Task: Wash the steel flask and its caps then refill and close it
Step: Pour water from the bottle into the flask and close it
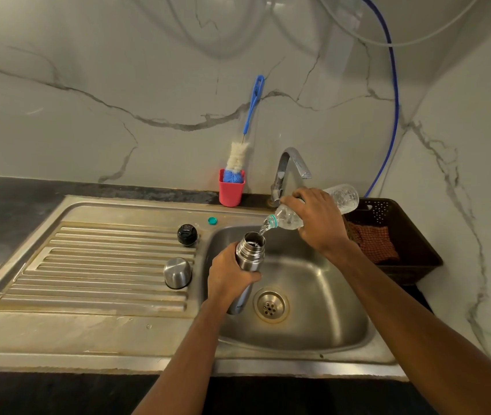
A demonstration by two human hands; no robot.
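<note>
the step in hand looks like the refill: water runs from the bottle (286,217) into the open mouth of the flask (249,253), which is held over the sink (331,298), above and left of the drain (270,307). to do it well, the bottle's neck should sit just above the middle of that mouth. the tilt should rise slowly so the stream is thin and does not splash over the rim. the pour is best stopped short of the thread, so the caps can go on. the water level inside cannot be seen.

the left hand (228,278) wraps the flask's body below the shoulder, fingers and thumb curled tight round it, and the flask leans a little toward the bottle. the right hand (319,220) grips the bottle round its middle from above, with the base lifted toward the tap (292,164). the black cap (187,234) and steel cap (177,273) stand on the drainboard (103,265), apart from the flask. a teal lid (212,220) lies on the sink's rim.
</note>
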